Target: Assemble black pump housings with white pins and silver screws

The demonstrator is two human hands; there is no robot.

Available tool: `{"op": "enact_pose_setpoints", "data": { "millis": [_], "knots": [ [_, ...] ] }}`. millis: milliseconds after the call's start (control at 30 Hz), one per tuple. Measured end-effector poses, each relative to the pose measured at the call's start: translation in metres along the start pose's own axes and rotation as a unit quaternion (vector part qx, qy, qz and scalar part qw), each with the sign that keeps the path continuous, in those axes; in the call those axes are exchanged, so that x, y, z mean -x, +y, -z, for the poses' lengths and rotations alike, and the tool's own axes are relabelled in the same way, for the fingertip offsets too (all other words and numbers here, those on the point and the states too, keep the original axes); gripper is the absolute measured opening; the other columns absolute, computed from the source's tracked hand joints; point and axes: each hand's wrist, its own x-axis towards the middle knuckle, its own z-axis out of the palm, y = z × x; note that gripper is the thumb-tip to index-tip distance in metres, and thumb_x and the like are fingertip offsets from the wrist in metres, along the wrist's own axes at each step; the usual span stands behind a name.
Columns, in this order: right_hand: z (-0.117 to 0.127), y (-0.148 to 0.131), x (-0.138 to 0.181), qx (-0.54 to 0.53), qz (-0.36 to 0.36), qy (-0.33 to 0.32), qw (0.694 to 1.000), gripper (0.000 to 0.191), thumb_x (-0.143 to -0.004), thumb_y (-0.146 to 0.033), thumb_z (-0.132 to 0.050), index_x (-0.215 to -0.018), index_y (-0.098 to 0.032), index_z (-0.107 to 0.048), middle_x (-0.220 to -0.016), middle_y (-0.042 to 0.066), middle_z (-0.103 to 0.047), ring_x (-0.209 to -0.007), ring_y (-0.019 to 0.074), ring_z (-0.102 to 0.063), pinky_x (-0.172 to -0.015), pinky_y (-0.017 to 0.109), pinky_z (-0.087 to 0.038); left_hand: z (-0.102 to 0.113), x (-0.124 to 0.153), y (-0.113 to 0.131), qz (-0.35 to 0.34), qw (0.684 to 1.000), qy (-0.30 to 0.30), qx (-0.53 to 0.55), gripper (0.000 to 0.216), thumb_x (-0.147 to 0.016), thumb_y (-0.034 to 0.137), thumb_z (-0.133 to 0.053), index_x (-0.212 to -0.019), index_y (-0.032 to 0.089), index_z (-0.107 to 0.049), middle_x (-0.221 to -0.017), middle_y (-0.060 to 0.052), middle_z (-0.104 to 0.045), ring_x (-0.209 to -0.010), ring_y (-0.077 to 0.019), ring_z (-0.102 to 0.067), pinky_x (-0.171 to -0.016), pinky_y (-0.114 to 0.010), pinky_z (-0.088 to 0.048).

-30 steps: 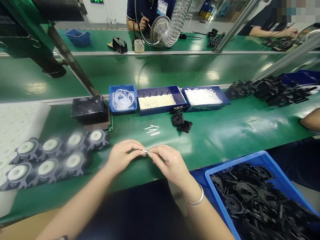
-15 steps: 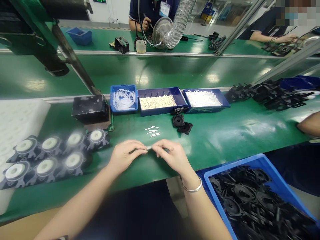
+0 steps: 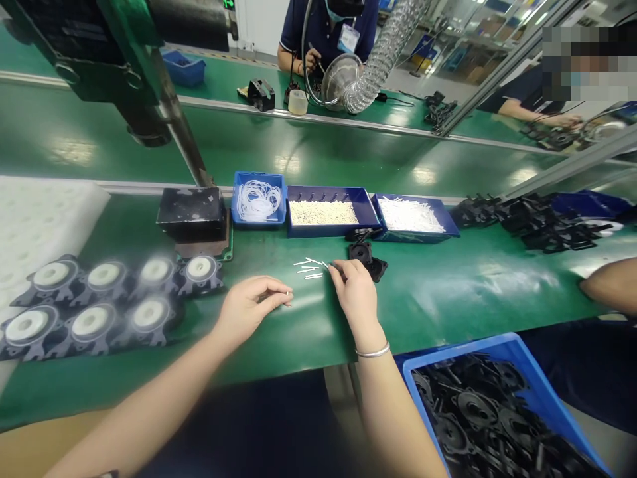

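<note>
The left hand [image 3: 249, 307] hovers over the green worktop [image 3: 448, 285], its grip pinched shut on a small white pin [image 3: 287, 293]. The right hand [image 3: 355, 292] is at the loose pins [image 3: 309, 268] lying just beyond, fingertips touching the nearest. I cannot tell whether its grip has closed.

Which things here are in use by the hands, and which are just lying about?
In use: left hand pinching a small white pin; right hand touching the loose white sticks.
Lying about: coil bin; bead tray; blue crate of black parts; white-capped black housings.
</note>
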Motion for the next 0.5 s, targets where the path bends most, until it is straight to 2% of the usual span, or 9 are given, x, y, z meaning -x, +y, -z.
{"op": "enact_pose_setpoints", "data": {
  "millis": [67,233,500],
  "knots": [
    [0.004,-0.009,0.003,0.016,0.04,-0.001,0.999,0.021,-0.098,-0.028,-0.05,-0.102,-0.016,-0.066,-0.096,0.011,-0.064,-0.093,0.0249,-0.06,-0.087,0.038,-0.049,0.0,0.0,0.0,0.009,1.0,-0.01,0.007,0.01,-0.087,0.028,-0.069,-0.085,0.021,-0.075,-0.084,-0.002,-0.074,-0.078,-0.0157,-0.069,-0.072,-0.026,-0.053],
    [0.007,-0.025,0.007,-0.002,0.136,-0.124,0.983,0.015,-0.099,-0.019,-0.049,-0.102,-0.017,-0.063,-0.097,0.009,-0.061,-0.092,0.0219,-0.061,-0.083,0.033,-0.052,-0.001,0.0,-0.002,0.016,0.999,-0.025,0.018,0.01,-0.087,0.029,-0.07,-0.087,0.021,-0.075,-0.086,-0.003,-0.073,-0.076,-0.0152,-0.069,-0.072,-0.026,-0.054],
    [0.009,-0.029,0.004,0.094,0.159,-0.209,0.96,0.012,-0.096,-0.014,-0.049,-0.088,-0.014,-0.058,-0.089,0.012,-0.059,-0.08,0.0236,-0.06,-0.074,0.036,-0.053,0.0,0.001,0.003,0.049,0.995,-0.033,0.086,0.009,-0.083,0.028,-0.073,-0.084,0.019,-0.074,-0.081,-0.002,-0.072,-0.073,-0.0139,-0.07,-0.071,-0.023,-0.055]
  ]
}}
